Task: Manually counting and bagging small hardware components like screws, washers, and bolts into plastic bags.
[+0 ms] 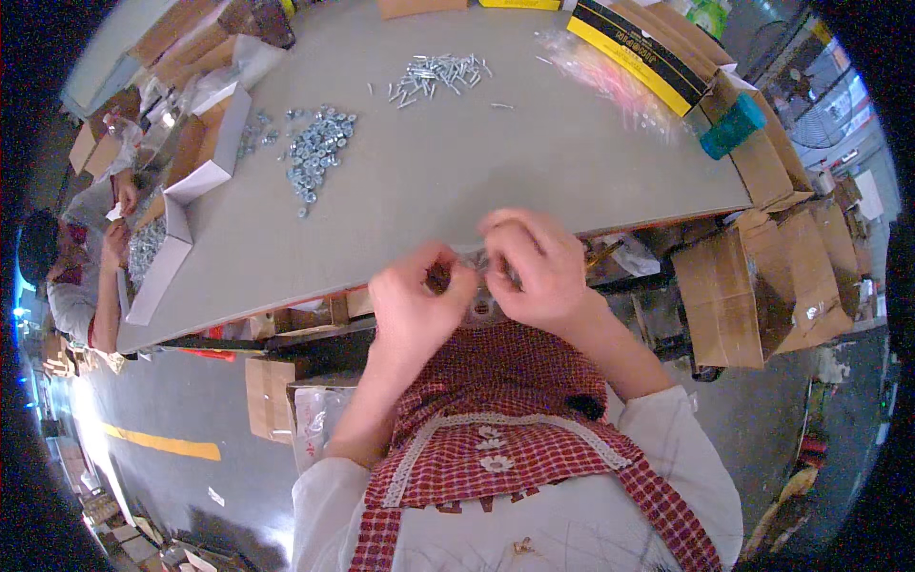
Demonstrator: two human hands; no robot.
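Grey and wide, the bench (400, 191) runs away from the person toward a far edge crowded with cardboard boxes (753, 286). A heap of nuts (316, 151) lies left of centre, a scatter of screws (438, 76) beyond it, and an open white box (214, 143) stands at the left edge. Another person (91, 276) sits at the far left end, beside a second white box full of small metal parts.

Both hands meet at the bench's near edge, over a red checked apron (515, 419). The left hand (416, 300) is curled, thumb and fingertips pinched on a small dark part that is mostly hidden. The right hand (536, 262) is curled too, its fingertips closed on a small metal piece (481, 286) held between the two hands; only a bit of dull silver-grey shows, so its shape cannot be made out.

The piece sits just past the bench edge, above the lap, so the likely trouble is a slip: if either pinch loosens, the part could drop onto the apron or the floor below, where it would be hard to find among the boxes. With the fingers covering the work, a crooked fit could also go unnoticed.
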